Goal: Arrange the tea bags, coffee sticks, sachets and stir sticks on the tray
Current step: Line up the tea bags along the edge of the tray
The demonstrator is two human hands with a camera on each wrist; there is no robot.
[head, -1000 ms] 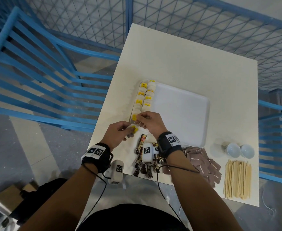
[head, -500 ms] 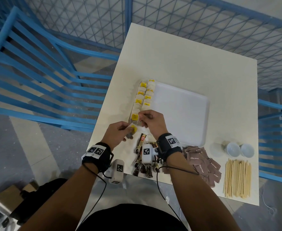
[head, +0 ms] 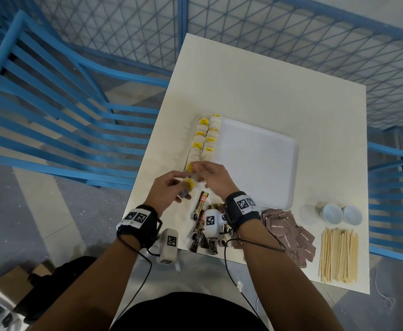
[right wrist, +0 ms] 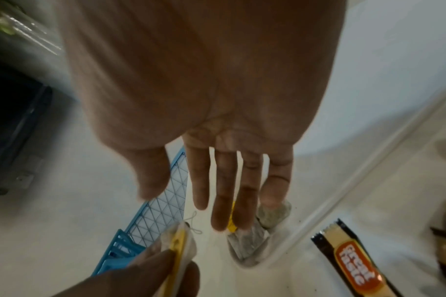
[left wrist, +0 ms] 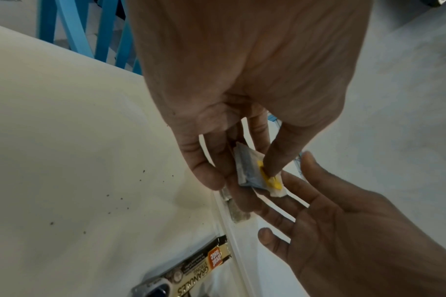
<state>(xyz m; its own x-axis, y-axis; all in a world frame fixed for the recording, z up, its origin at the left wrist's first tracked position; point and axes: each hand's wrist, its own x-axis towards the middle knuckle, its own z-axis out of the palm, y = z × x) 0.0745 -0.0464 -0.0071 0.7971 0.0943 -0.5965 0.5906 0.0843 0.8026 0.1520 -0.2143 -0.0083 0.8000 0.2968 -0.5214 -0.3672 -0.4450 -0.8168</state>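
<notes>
left hand [head: 169, 189]: bare, no glove or ring visible.
right hand [head: 213, 176]: bare, no glove or ring visible.
forearms: bare, no sleeves in view.
left wristband [head: 138, 222]: black strap around the wrist; white label on top carries two square black-and-white coded markers side by side.
right wristband [head: 241, 207]: black strap; white label on top with one square coded marker and a second partly visible.
left wrist camera [head: 168, 246]: white rounded housing below the wrist, one coded marker on its face.
right wrist camera [head: 212, 223]: white rounded housing, one coded marker.
cables [head: 229, 263]: thin black leads run from each camera housing back towards the body.
torso [head: 186, 311]: dark clothing.
</notes>
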